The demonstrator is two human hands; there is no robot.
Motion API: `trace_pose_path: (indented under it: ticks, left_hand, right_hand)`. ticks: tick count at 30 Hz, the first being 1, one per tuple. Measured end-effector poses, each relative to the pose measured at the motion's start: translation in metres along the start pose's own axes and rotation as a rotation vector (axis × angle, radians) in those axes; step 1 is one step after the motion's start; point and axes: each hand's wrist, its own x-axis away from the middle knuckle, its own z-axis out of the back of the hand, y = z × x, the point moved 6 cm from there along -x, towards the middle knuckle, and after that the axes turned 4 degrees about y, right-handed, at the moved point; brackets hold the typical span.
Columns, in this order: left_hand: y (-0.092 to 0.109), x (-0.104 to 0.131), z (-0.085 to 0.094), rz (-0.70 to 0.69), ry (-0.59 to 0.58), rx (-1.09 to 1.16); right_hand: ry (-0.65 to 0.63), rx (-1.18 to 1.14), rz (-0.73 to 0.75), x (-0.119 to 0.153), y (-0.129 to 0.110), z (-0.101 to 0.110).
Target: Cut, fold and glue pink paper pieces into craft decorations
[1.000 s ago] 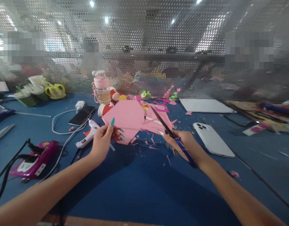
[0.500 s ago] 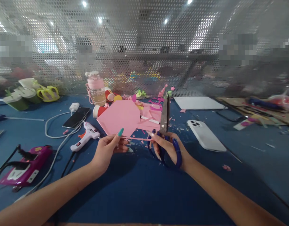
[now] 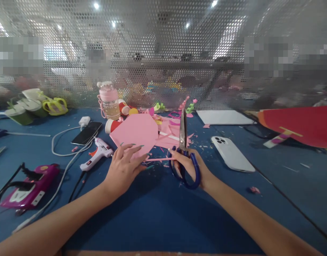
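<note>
Blue-handled scissors [image 3: 183, 133] point upward in my right hand [image 3: 190, 165], whose fingers are wrapped round the handles. The same hand pinches one end of a thin pink paper strip [image 3: 160, 159]. My left hand [image 3: 127, 165] is palm down with fingers spread, at the strip's left end and over the lower edge of a large pink paper sheet [image 3: 139, 131]. Whether its thumb touches the strip cannot be made out. Pink scraps [image 3: 170, 128] lie beside the sheet.
A glue gun [image 3: 98, 154], a dark phone [image 3: 86, 133] and a purple power strip [image 3: 27, 188] are on the left. Behind stands a bottle [image 3: 109, 101]. A white phone [image 3: 232, 154] lies on the right, and red paper [image 3: 307, 124] beyond it.
My left hand has turned palm down and its fingers have spread. The scissors have shifted slightly left in my right hand. Red paper has appeared at the right.
</note>
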Motion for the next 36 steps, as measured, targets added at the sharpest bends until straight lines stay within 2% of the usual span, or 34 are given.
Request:
trace_pose_path:
  ticks: [6, 10, 13, 17, 19, 21, 24, 28, 31, 36]
  left_hand:
    - [0.010, 0.003, -0.010, -0.123, -0.089, -0.034]
    - [0.001, 0.004, -0.001, -0.074, -0.022, -0.014]
    - [-0.012, 0.005, 0.012, -0.049, 0.076, -0.041]
    - [-0.026, 0.005, 0.024, 0.017, 0.170, -0.039]
    - [-0.028, 0.004, 0.029, 0.055, 0.229, -0.020]
    - [-0.026, 0.004, 0.033, 0.061, 0.281, -0.003]
    - [-0.018, 0.002, 0.037, 0.011, 0.340, -0.039]
    - [-0.008, 0.003, 0.041, -0.127, 0.424, -0.158]
    - [-0.006, 0.002, 0.039, -0.153, 0.416, -0.190]
    - [-0.006, 0.002, 0.037, -0.114, 0.387, -0.156]
  right_hand:
    - [0.002, -0.006, 0.023, 0.000, 0.000, -0.006]
    - [0.008, 0.066, 0.075, -0.001, -0.003, 0.003]
    - [0.017, 0.339, 0.253, 0.004, -0.018, 0.013]
    - [0.148, 0.964, 0.521, 0.011, -0.038, 0.018]
    - [0.187, 1.084, 0.589, 0.013, -0.041, 0.016]
    - [0.188, 1.081, 0.588, 0.011, -0.039, 0.016]
    - [0.172, 0.996, 0.512, 0.007, -0.033, 0.019]
    - [-0.007, 0.791, 0.329, 0.005, -0.022, 0.015]
    - [-0.091, 0.637, 0.242, 0.008, -0.019, 0.010]
    - [-0.130, 0.510, 0.195, 0.010, -0.017, 0.006]
